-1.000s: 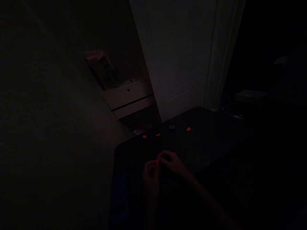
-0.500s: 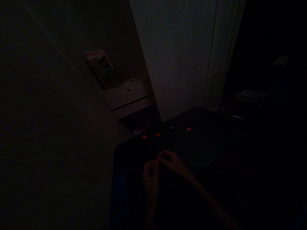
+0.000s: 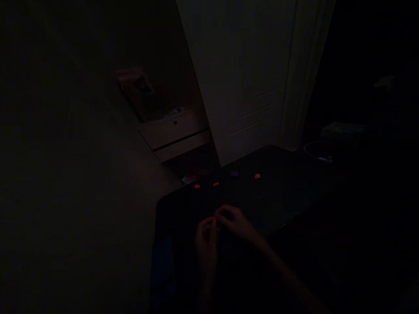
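Note:
The scene is very dark. Over a dark table (image 3: 278,192), my left hand (image 3: 206,237) and my right hand (image 3: 234,222) meet at the fingertips. Between them is a small bright orange-red piece (image 3: 214,220); its kind is too small to make out. My left thumb and fingers pinch it from below, and my right fingertips close on its upper side. Farther back on the table lie a small round orange piece (image 3: 197,186), a short orange bar (image 3: 216,184), a dark purple block (image 3: 235,174) and another rounded orange piece (image 3: 257,176).
A dark blue flat item (image 3: 163,266) lies at the table's left edge. Behind stand a pale door (image 3: 248,78) and a drawer unit (image 3: 176,135) with a reddish package (image 3: 134,87) above it. A white cable (image 3: 309,152) curls at the right.
The view has grown dimmer. Both hands stay nearly in place on the small orange-red piece, with only a slight shift of the left fingers.

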A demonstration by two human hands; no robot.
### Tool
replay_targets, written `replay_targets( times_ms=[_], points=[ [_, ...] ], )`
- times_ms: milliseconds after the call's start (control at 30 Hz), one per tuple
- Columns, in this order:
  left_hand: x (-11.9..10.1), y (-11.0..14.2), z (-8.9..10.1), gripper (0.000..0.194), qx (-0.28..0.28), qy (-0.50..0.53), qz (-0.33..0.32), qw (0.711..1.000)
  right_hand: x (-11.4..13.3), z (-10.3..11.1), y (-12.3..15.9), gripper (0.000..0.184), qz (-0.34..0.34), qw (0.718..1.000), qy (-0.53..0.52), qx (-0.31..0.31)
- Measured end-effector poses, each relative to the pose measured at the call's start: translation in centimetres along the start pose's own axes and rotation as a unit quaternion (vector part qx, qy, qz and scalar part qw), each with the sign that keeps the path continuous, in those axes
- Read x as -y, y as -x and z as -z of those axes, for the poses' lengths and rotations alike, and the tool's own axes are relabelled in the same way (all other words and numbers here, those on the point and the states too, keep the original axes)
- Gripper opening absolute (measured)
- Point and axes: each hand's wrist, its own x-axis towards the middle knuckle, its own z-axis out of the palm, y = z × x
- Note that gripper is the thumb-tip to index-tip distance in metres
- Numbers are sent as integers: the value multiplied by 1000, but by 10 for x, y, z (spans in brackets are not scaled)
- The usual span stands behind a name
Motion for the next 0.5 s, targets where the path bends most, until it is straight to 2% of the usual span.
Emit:
replay_targets(
  times_ms=[500],
  points=[
    [1,-1,0,45,2,-6,-18,1000,-1,0,1,13,2,1000,-8,-5]
  ],
)
